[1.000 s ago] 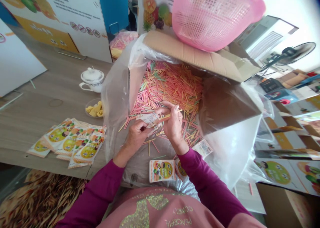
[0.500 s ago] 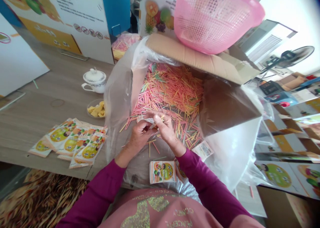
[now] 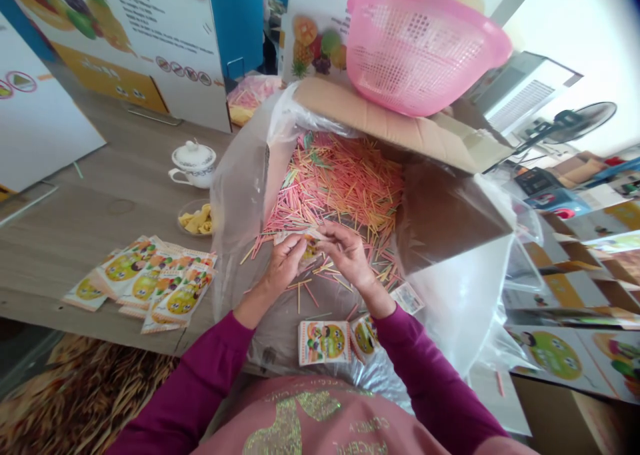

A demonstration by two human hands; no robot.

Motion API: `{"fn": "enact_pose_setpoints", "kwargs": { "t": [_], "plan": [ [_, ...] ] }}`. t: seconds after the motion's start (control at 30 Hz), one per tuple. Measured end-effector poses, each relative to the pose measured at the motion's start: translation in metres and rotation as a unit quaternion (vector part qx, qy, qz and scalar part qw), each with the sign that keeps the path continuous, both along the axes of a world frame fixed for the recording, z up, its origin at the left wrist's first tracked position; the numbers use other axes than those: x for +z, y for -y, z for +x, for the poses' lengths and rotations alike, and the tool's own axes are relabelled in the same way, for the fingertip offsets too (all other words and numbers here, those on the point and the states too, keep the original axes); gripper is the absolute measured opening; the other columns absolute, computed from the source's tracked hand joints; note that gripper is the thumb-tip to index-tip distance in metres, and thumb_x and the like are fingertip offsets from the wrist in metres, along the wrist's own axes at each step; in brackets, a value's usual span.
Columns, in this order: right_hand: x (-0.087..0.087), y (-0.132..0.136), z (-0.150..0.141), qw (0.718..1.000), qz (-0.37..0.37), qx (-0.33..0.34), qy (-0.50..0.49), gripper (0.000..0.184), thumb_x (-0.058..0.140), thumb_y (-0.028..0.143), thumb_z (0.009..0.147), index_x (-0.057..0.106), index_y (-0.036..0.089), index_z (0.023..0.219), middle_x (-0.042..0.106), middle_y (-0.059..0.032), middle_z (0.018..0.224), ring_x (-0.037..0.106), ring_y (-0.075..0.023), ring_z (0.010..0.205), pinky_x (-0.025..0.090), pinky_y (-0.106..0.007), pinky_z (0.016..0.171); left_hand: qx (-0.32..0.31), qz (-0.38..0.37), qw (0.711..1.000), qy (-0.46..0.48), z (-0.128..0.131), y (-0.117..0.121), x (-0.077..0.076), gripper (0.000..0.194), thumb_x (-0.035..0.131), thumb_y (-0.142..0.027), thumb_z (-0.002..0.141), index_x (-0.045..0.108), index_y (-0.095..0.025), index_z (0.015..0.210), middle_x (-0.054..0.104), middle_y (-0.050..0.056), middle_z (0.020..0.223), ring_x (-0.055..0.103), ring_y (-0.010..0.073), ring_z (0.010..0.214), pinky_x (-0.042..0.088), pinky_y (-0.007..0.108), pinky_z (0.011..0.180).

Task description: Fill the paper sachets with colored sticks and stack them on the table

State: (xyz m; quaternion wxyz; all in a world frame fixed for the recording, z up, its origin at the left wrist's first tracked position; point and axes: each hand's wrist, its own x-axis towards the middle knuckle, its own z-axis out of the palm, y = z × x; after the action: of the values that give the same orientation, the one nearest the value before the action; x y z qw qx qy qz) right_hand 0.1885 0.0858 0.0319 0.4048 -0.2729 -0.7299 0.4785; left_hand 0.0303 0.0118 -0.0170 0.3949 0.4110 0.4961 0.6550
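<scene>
Between my two hands is a small printed packet [image 3: 311, 248], at the front of the pile of thin coloured sticks [image 3: 345, 182]. My left hand [image 3: 286, 260] pinches the packet's left side. With thumb and fingers close together, my right hand [image 3: 345, 250] is at its upper right edge. The pile, mostly pink and yellow, spills out of a cardboard box [image 3: 450, 215] lined with clear plastic. A stack of flat printed packets [image 3: 325, 343] lies below my hands, and another packet [image 3: 364, 338] sits beside it, near my right sleeve.
Several packets [image 3: 170, 285] lie fanned out on the table at left. Behind them stand a small dish of yellow pieces [image 3: 197, 220] and a lidded white cup [image 3: 194, 165]. A pink basket [image 3: 420, 55] rests on the box flap. A fan [image 3: 580, 122] stands at right.
My right hand has moved a little right, away from my left, and more of the packet's printed face shows between them. The view has shifted slightly.
</scene>
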Motion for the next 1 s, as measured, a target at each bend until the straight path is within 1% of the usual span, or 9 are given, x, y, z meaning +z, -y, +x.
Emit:
{"fn": "enact_pose_setpoints", "kwargs": {
  "t": [0.1, 0.27, 0.4, 0.5, 0.57, 0.73, 0.8, 0.87, 1.0],
  "plan": [
    [-0.002, 0.004, 0.005, 0.995, 0.085, 0.004, 0.056, 0.016, 0.077, 0.034, 0.097, 0.084, 0.026, 0.085, 0.078, -0.0035, 0.081, 0.070, -0.0207, 0.075, 0.059, -0.037, 0.078, 0.022, 0.028, 0.993, -0.110, -0.005, 0.010, 0.000, 0.030, 0.079, -0.052, 0.089, 0.078, -0.022, 0.090, 0.078, 0.005, 0.090, 0.072, 0.0217, 0.088, 0.060, 0.035, 0.082],
    [-0.003, 0.024, 0.003, 0.978, 0.157, 0.091, 0.099, 0.019, 0.069, 0.031, 0.102, 0.088, 0.030, 0.104, 0.080, -0.0095, 0.114, 0.073, -0.0250, 0.102, 0.060, -0.044, 0.096, 0.038, 0.039, 0.988, -0.144, -0.012, 0.036, -0.008, 0.019, 0.082, -0.042, 0.086, 0.081, -0.023, 0.087, 0.079, 0.006, 0.089, 0.074, 0.0219, 0.088, 0.062, 0.036, 0.084],
    [-0.015, 0.034, -0.004, 0.991, 0.089, 0.077, 0.064, 0.029, 0.072, 0.027, 0.098, 0.082, 0.028, 0.125, 0.077, -0.0082, 0.114, 0.071, -0.0205, 0.093, 0.060, -0.034, 0.082, 0.080, 0.006, 0.994, -0.070, -0.014, 0.052, -0.013, 0.025, 0.082, -0.047, 0.088, 0.082, -0.022, 0.092, 0.081, 0.006, 0.092, 0.076, 0.0221, 0.087, 0.065, 0.036, 0.084],
    [-0.023, 0.036, -0.008, 0.990, 0.058, 0.082, 0.096, 0.008, 0.072, 0.020, 0.093, 0.079, 0.022, 0.091, 0.071, -0.0014, 0.081, 0.063, -0.0162, 0.072, 0.052, -0.028, 0.069, 0.099, 0.004, 0.993, -0.060, -0.012, 0.059, -0.009, 0.027, 0.083, -0.048, 0.088, 0.083, -0.021, 0.091, 0.082, 0.007, 0.099, 0.078, 0.0234, 0.098, 0.066, 0.037, 0.092],
    [-0.024, 0.037, -0.011, 0.986, 0.059, 0.085, 0.131, 0.020, 0.070, 0.015, 0.092, 0.070, 0.021, 0.073, 0.065, 0.0013, 0.069, 0.059, -0.0146, 0.066, 0.047, -0.026, 0.066, 0.092, -0.003, 0.994, -0.057, -0.009, 0.062, -0.004, 0.030, 0.082, -0.051, 0.088, 0.083, -0.021, 0.092, 0.083, 0.008, 0.102, 0.078, 0.0241, 0.101, 0.066, 0.037, 0.094],
    [-0.021, 0.043, -0.017, 0.975, 0.001, 0.189, 0.113, 0.010, 0.070, 0.016, 0.093, 0.077, 0.021, 0.087, 0.074, 0.0018, 0.077, 0.066, -0.0142, 0.069, 0.052, -0.023, 0.066, 0.086, -0.043, 0.993, -0.062, -0.011, 0.084, 0.007, 0.033, 0.085, -0.054, 0.085, 0.082, -0.022, 0.096, 0.082, 0.003, 0.083, 0.076, 0.0213, 0.073, 0.065, 0.031, 0.067],
    [-0.013, 0.029, -0.017, 0.959, 0.020, 0.254, 0.122, 0.010, 0.071, 0.018, 0.095, 0.080, 0.021, 0.092, 0.078, 0.0007, 0.081, 0.070, -0.0146, 0.072, 0.054, -0.023, 0.069, 0.135, -0.045, 0.980, -0.137, -0.029, 0.104, 0.010, 0.024, 0.083, -0.050, 0.086, 0.083, -0.027, 0.094, 0.081, 0.000, 0.081, 0.073, 0.0205, 0.067, 0.063, 0.031, 0.061],
    [0.003, -0.005, -0.019, 0.960, 0.088, 0.234, 0.127, 0.011, 0.072, 0.020, 0.095, 0.081, 0.022, 0.089, 0.079, -0.0011, 0.082, 0.070, -0.0154, 0.074, 0.054, -0.026, 0.072, 0.203, -0.053, 0.948, -0.238, -0.060, 0.126, 0.012, 0.013, 0.079, -0.045, 0.088, 0.083, -0.035, 0.095, 0.080, -0.004, 0.083, 0.071, 0.0211, 0.069, 0.064, 0.035, 0.066],
    [0.052, -0.120, -0.031, 0.993, 0.101, -0.042, 0.051, 0.013, 0.075, 0.016, 0.083, 0.080, 0.022, 0.073, 0.078, 0.0008, 0.074, 0.068, -0.0160, 0.072, 0.054, -0.028, 0.074, 0.291, -0.084, 0.839, -0.452, -0.130, 0.162, 0.008, 0.012, 0.068, -0.043, 0.084, 0.079, -0.045, 0.086, 0.077, -0.006, 0.083, 0.066, 0.0292, 0.075, 0.061, 0.058, 0.085]
  ]
}}
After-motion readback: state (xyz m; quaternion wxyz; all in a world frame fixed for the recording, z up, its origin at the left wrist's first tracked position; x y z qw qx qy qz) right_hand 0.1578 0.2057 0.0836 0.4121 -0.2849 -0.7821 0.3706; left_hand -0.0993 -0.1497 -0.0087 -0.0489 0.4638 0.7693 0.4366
